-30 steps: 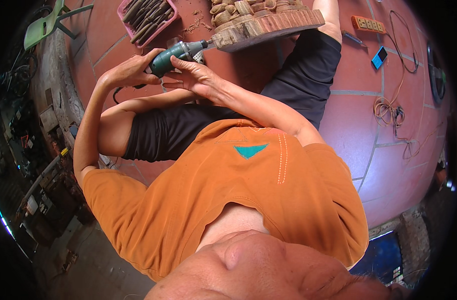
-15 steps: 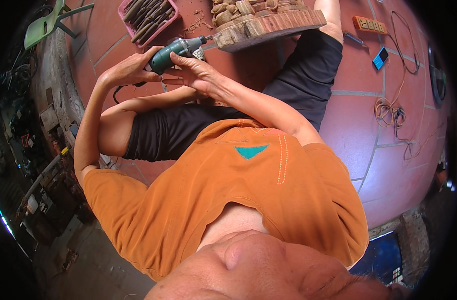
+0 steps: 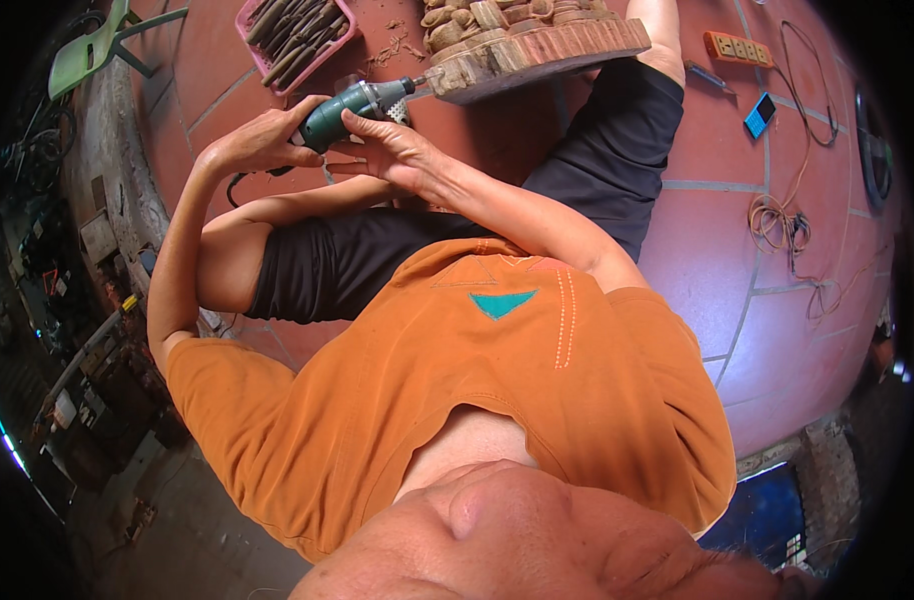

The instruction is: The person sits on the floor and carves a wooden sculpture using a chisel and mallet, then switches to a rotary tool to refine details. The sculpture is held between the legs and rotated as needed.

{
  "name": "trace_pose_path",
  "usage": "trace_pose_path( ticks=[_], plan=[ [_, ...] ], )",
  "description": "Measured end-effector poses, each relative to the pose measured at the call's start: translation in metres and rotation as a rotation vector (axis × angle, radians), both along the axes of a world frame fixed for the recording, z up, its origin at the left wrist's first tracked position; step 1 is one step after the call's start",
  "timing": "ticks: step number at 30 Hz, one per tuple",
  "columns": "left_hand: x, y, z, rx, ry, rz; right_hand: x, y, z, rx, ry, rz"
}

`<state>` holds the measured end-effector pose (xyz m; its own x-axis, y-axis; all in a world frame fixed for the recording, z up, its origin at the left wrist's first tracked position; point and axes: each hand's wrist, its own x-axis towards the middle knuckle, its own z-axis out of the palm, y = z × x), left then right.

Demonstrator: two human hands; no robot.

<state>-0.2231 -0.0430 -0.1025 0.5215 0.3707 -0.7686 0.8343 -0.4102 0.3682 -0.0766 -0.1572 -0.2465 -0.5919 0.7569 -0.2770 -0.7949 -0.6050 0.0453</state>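
A green and grey power tool, like a die grinder, lies across both hands, its thin bit pointing right at the edge of a carved wood piece. Whether the bit touches the wood I cannot tell. My left hand is closed round the tool's rear end. At its front half, my right hand supports the body from the near side, thumb on the casing and fingers partly hidden underneath. The carving has a thick slab base with rounded shapes on it, cut off by the top edge of the picture.
A pink basket full of chisel-like tools stands beyond my left hand, wood shavings beside it. A green chair is at far left. On the right lie an orange power strip, a blue phone and a coiled cord.
The tool and both hands have shifted very slightly toward me. The grip looks the same, and the carving has barely moved.
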Motion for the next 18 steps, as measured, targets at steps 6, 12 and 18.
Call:
trace_pose_path(
  ticks=[6,12,18],
  plan=[
    [0.002,0.0,0.001,-0.005,0.019,0.0,0.0,-0.002,0.002,-0.014,0.003,-0.007],
    [0.001,0.0,0.001,-0.007,0.04,-0.015,0.002,-0.004,0.006,-0.017,0.002,0.004],
    [0.006,0.0,0.004,-0.024,0.077,-0.012,0.004,-0.008,0.01,-0.025,-0.003,0.002]
  ],
)
